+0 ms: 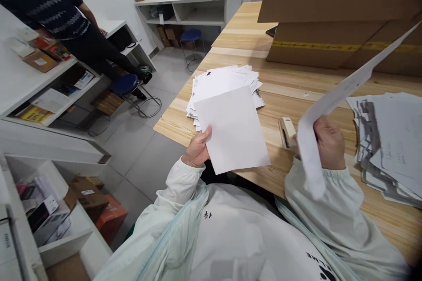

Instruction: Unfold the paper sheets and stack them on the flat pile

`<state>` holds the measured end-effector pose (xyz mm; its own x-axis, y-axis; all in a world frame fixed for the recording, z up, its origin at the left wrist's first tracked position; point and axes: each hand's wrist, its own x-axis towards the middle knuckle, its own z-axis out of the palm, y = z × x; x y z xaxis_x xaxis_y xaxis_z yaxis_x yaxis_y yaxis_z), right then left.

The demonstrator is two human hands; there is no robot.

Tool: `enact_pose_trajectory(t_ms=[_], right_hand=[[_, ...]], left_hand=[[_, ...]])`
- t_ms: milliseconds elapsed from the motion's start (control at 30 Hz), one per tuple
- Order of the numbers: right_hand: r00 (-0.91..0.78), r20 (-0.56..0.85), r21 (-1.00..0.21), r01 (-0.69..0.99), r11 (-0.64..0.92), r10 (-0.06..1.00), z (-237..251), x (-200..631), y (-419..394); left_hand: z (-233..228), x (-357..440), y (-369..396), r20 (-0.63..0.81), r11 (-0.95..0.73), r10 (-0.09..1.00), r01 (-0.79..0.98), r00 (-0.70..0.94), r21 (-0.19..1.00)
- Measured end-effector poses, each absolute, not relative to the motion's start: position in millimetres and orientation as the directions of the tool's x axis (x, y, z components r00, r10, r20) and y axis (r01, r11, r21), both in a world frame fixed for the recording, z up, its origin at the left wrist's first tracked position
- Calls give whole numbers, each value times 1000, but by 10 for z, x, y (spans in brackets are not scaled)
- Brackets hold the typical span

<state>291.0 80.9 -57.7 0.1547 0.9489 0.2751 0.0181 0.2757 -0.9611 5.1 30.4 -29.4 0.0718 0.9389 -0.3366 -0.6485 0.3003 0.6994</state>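
Note:
My left hand (198, 147) grips a white sheet of paper (235, 134) by its left edge, thumb on top. Behind that sheet, a loose pile of papers (220, 80) lies at the table's left edge. In my right hand (329, 142) another sheet of paper (343, 85) is held up nearly edge-on, its lower end curling toward me. A cream stapler (288, 131) rests on the table just left of my right hand. Further right is a second, thicker stack of papers (398, 140), some with print and handwriting.
Large cardboard boxes (329, 44) stand at the back of the wooden table (273, 175). To the left are white shelves (59, 112) with parcels, blue stools (125, 84) and a standing person (62, 4). A compartmented unit (75, 228) holds boxes at lower left.

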Motion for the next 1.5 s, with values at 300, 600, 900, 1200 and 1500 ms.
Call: enact_pose_trajectory(t_ms=[300,600,900,1200,1500], right_hand=[[212,47,-983,-165,83,976,-533,2614,677],[213,130,-990,75,117,968,-643,2470,607],[152,359,-931,-14,366,921,-499,2452,562],[263,419,-902,9,432,869,-301,2569,442],[227,380,-920,-8,392,897,-619,2492,404]], left_hand=[[-320,83,340,-324,286,944,-654,66,700],[-394,198,342,-280,279,954,-680,111,679],[-238,297,367,-124,223,957,-390,263,894],[146,385,414,176,-162,959,-82,224,983],[-247,577,355,158,-150,984,-98,85,984]])
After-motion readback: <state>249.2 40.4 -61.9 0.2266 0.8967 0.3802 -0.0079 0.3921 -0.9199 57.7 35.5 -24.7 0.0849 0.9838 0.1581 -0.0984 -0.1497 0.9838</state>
